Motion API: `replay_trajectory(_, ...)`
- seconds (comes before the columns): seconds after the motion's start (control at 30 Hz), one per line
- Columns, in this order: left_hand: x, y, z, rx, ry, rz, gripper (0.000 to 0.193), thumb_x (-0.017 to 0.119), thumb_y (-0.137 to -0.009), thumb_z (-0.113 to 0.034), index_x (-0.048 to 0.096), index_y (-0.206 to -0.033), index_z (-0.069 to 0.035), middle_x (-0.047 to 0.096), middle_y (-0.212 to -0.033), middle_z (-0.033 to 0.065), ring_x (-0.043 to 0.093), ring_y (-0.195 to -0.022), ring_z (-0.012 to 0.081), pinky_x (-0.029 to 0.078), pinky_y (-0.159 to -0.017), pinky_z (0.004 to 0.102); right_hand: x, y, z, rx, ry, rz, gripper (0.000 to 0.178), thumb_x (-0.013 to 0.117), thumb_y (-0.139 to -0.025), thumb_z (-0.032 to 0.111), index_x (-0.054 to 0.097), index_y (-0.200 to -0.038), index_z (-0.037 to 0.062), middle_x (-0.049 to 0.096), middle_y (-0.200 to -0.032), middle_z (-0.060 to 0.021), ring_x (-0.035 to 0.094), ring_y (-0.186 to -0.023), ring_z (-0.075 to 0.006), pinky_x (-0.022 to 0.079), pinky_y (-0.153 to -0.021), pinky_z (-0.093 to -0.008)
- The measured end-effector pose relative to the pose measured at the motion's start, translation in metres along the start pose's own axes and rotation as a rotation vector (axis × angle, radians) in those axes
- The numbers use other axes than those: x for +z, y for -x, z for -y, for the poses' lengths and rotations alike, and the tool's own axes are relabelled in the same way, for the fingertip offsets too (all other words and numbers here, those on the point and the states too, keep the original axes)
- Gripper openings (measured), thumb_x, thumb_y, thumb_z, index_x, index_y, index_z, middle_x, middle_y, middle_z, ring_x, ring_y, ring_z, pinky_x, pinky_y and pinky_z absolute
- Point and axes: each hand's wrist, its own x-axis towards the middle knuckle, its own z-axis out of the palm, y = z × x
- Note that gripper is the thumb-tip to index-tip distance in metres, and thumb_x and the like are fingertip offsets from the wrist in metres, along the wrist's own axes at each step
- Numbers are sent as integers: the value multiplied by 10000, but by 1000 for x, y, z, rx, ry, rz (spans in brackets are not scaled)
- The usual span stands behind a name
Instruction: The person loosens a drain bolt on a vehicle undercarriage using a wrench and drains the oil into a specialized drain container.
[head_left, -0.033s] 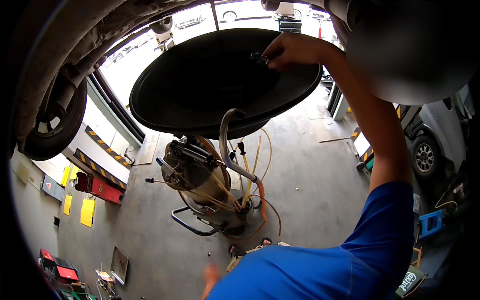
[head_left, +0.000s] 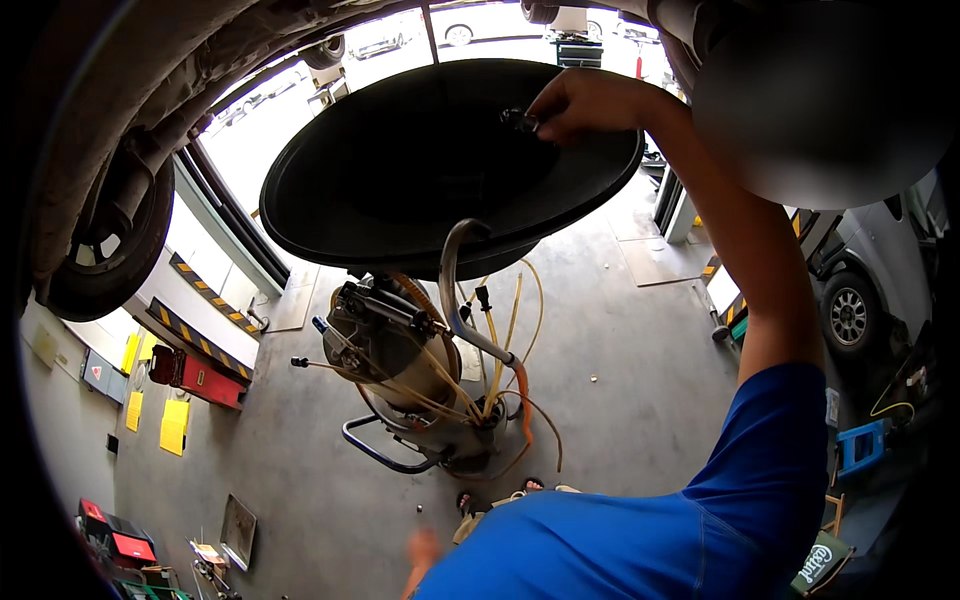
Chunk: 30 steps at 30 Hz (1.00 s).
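My right hand [head_left: 568,106] reaches out over the wide black drain pan [head_left: 370,160] with its fingers closed on a small dark part [head_left: 517,120]. The part's exact kind is lost against the black pan. A bent metal pipe [head_left: 450,270] rises at the pan's near rim. Beneath the pan stands an oil drainer's tank [head_left: 405,385], with several thin yellowish hoses [head_left: 491,350] and an orange hose [head_left: 525,400] about it. Low in the view, my left hand [head_left: 423,548] hangs beside my body, smeared by motion, so its fingers do not show clearly.
The underside of a raised car [head_left: 180,60] hangs overhead, with a wheel [head_left: 120,230] at left. A blurred dark round shape [head_left: 820,110] fills the upper right. A parked car [head_left: 880,270] stands at right. Red cases [head_left: 205,380] and a shallow tray [head_left: 239,530] are at left.
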Motion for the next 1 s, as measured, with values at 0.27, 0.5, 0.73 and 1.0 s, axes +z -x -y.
replay_trajectory(0.27, 47, -36, 40, 116, 8, -64, 276, 552, -825, -357, 647, -863, -101, 633, -814, 144, 618, -749, 307, 484, -612, 427, -2, -4, 12, 22, -5, 17, 393, 663, -756, 154, 602, -1108, -11, 661, -896, -85, 624, -752, -132, 494, -722, -270)
replay_trajectory(0.5, 81, -66, 87, 121, 97, -32, 297, 561, -819, -384, 653, -838, -102, 631, -764, 137, 619, -679, 280, 468, -537, 413, 20, -27, 55, 52, -33, 85, 377, 665, -760, 136, 603, -1100, -15, 653, -908, -90, 623, -748, -139, 505, -716, -273)
replay_trajectory(0.73, 31, -109, 94, 243, 382, -82, 167, 557, -797, -229, 621, -773, -76, 581, -692, 124, 575, -624, 271, 450, -519, 405, 51, -58, 85, 118, -27, 40, 335, 638, -772, 144, 613, -1051, -40, 649, -773, -90, 614, -651, -140, 501, -644, -277)
replay_trajectory(1.0, -15, -192, 137, 349, 433, -152, 72, 568, -772, -122, 592, -799, -59, 554, -690, 102, 549, -609, 266, 441, -526, 384, 62, -85, 59, 283, 451, 204, 225, 634, -726, 135, 662, -879, -27, 640, -705, -113, 610, -612, -168, 489, -599, -306)
